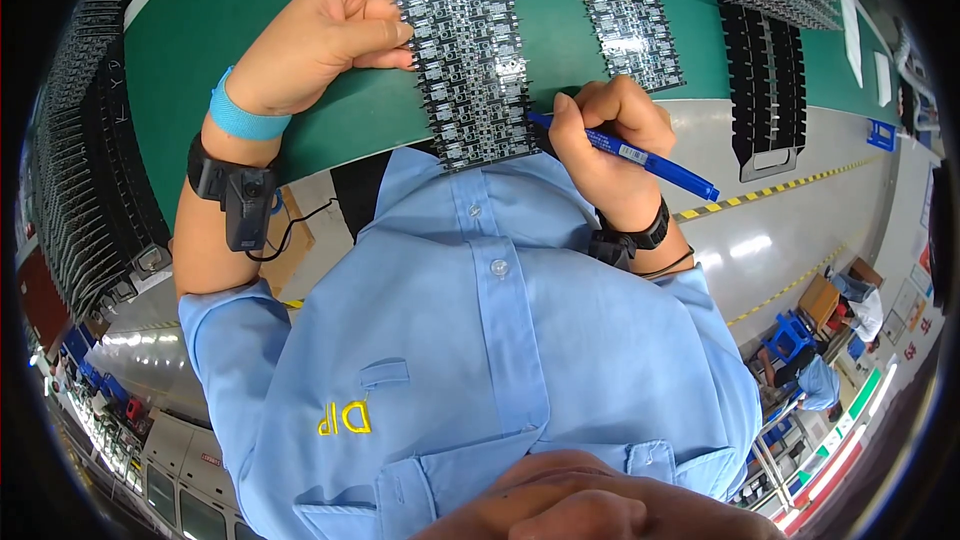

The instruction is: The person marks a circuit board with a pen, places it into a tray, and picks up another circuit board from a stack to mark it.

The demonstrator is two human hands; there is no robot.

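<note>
A long circuit board panel (465, 50), dense with small silver and black parts, is tilted up over the front edge of the green table. My left hand (345, 25) is closed on its left edge, thumb and curled fingers pinching near the upper part. In my right hand (622, 145) is a blue marker pen (665, 172), gripped like a writing tool. The pen's tip end meets the panel's lower right edge; whether it touches the surface I cannot tell. To the right, a second circuit board panel (625, 15) lies flat on the table.
Black slotted racks (768, 80) filled with upright boards stand at the right, one jutting past the table edge. Another long row of racked boards (85, 170) lines the left. The green table mat (230, 0) spreads between them. People and blue stools (790, 335) are farther off, lower right.
</note>
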